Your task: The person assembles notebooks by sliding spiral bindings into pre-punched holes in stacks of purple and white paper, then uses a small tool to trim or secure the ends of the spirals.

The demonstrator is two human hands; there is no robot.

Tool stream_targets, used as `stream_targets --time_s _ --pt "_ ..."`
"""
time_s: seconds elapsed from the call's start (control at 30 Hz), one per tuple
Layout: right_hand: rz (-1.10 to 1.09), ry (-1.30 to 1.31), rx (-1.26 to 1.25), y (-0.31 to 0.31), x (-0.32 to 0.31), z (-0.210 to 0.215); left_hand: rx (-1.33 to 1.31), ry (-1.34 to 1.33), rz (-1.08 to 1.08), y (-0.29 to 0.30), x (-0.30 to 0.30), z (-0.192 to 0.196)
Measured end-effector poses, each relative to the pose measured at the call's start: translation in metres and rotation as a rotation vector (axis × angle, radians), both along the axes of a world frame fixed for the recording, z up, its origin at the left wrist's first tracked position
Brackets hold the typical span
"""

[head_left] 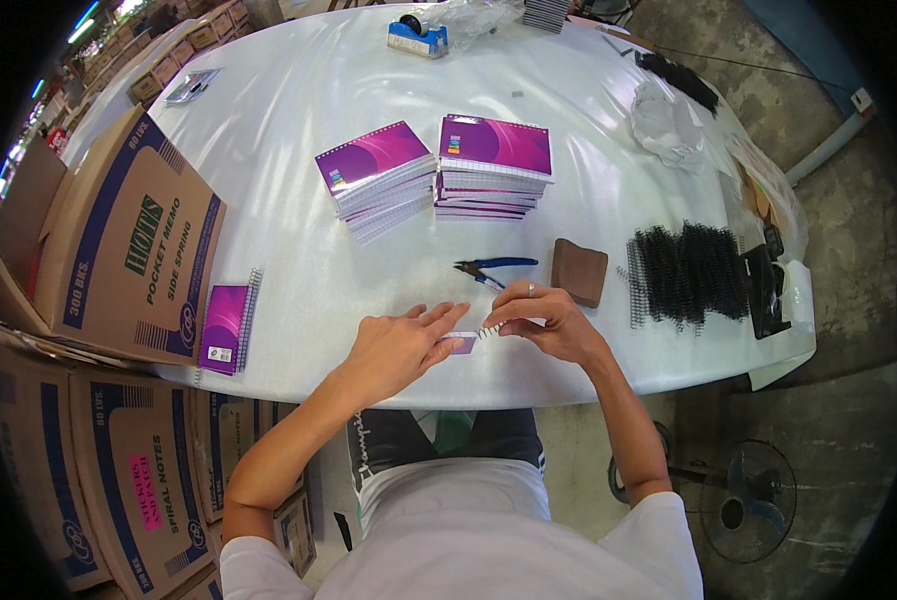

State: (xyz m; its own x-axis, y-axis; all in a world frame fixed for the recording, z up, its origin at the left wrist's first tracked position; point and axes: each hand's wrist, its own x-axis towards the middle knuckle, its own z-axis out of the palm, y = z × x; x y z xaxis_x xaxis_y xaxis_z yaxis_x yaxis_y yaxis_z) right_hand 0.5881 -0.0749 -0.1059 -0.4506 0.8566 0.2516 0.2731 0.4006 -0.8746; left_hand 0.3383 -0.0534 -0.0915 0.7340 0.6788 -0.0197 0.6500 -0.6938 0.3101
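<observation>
My left hand (391, 345) grips a small notebook (461, 346) near the table's front edge, fingers over its top and thumb along the side. Most of the notebook is hidden under the hand. At its right edge my right hand (551, 318) pinches a short dark wire spiral (490, 331) between thumb and fingers. The spiral meets the notebook's edge; how far it is threaded I cannot tell. Just beyond the hands lie blue-handled pliers (499, 268). A brown block (579, 272) sits right of them, beside my right hand.
Two stacks of purple-covered notebooks (376, 160) (495, 147) stand farther back. Black spirals (681, 275) lie in a heap at right. Finished-looking spiral notebooks (225, 325) rest at left beside a large carton (129, 240). A blue tape dispenser (418, 38) is at the far edge.
</observation>
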Motion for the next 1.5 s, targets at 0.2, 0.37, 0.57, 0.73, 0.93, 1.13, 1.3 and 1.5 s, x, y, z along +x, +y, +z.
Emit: stream_targets --time_s 0.2,0.37,0.57,0.73,0.93,1.13,1.3,1.5 --pt "0.029 -0.077 -0.166 -0.003 0.000 -0.001 0.007 -0.017 0.045 -0.001 0.001 -0.005" --pt "-0.046 -0.060 -0.011 -0.005 -0.005 0.001 -0.010 -0.038 0.074 -0.002 0.003 -0.005" --pt "-0.145 -0.290 -0.043 -0.016 -0.013 0.010 0.048 -0.068 0.079 -0.005 0.003 -0.012" --pt "-0.195 -0.512 0.161 -0.025 -0.019 0.011 -0.075 -0.014 0.079 -0.005 0.004 0.001" --pt "-0.162 -0.576 0.248 -0.028 -0.024 0.016 0.056 -0.136 -0.008 -0.008 0.006 -0.009" --pt "-0.149 -0.624 -0.069 -0.037 -0.035 0.031 -0.059 -0.010 -0.031 -0.007 0.009 0.000" --pt "-0.018 -0.417 -0.050 -0.012 0.031 0.013 -0.201 0.062 -0.213 -0.007 0.001 0.010" --pt "-0.305 -0.822 0.005 0.024 0.108 0.000 -0.031 -0.020 -0.238 -0.007 -0.002 -0.007"
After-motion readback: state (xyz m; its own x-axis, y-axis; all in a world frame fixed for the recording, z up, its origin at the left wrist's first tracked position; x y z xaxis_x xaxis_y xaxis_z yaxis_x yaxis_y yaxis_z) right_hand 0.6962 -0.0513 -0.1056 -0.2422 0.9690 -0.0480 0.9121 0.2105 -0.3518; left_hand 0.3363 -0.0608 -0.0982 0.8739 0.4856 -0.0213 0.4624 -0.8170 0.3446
